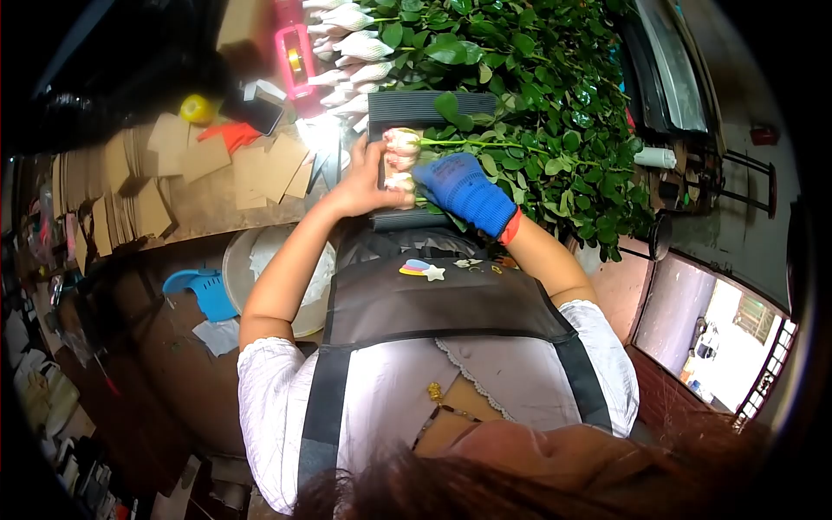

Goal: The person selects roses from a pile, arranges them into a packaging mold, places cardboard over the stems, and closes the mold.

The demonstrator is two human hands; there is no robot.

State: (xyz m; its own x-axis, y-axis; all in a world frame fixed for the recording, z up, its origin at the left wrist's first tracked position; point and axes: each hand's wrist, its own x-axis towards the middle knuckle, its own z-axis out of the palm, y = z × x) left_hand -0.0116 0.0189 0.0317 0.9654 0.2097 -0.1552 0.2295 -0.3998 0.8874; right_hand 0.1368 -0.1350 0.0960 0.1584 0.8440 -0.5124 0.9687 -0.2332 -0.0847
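Pale pink-and-cream roses (pixel 401 149) lie side by side in a black ribbed holder (pixel 433 107), heads to the left and leafy stems to the right. My bare left hand (pixel 361 180) is spread at the holder's left edge, its thumb and fingers around the row of rose heads and touching them. In a blue knitted glove, my right hand (pixel 468 192) is closed just right of the heads, at the stems; its fingertips are partly hidden. Beyond the holder, several rose heads in white sleeves (pixel 361 45) lie in a row, joined to a thick mass of green leaves (pixel 529 78).
A pink tape dispenser (pixel 295 69) stands left of the sleeved roses. Brown cardboard pieces (pixel 206 162), a yellow round object (pixel 196 109) and a dark phone-like object (pixel 260 113) lie on the left table. Below its edge are a white bucket (pixel 238 269) and a blue plastic item (pixel 208 291).
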